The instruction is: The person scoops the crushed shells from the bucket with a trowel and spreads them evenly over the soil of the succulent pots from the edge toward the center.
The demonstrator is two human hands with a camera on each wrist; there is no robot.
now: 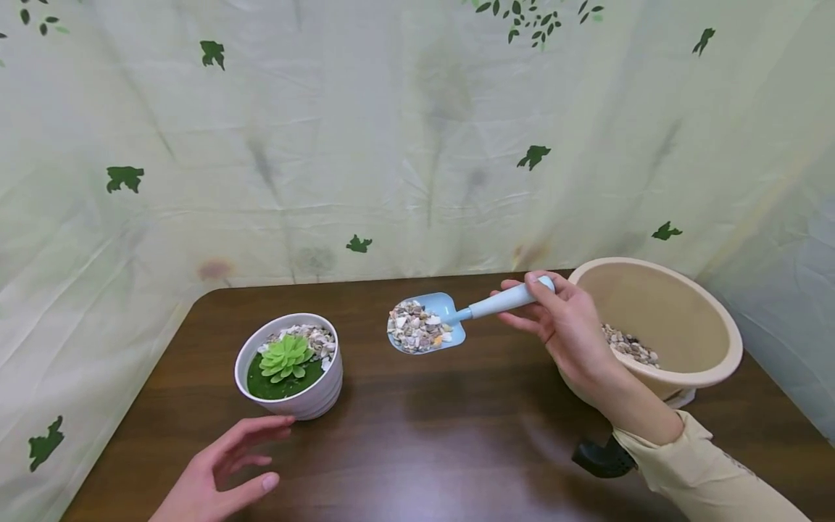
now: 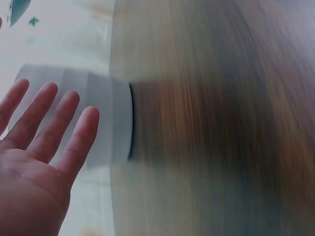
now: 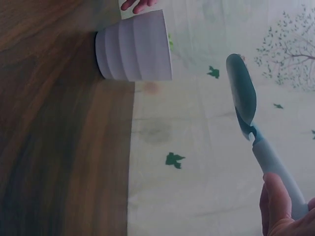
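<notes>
A pale, leaf-printed cloth [image 1: 391,145] hangs behind a dark wooden table [image 1: 391,442]. On the right stands a beige tub [image 1: 729,348]; on the left, a white ribbed flowerpot [image 1: 328,395]. Between them, above the tabletop, is a light-blue hand scoop [image 1: 499,301], its handle pinched between the right hand's [image 1: 577,341] thumb and fingers. The left hand [image 1: 225,467], loosely spread and holding nothing, is just beside the flowerpot, which contains a green succulent [image 1: 285,357]. Mixed pebbles [image 1: 416,326] fill the scoop's blade.
</notes>
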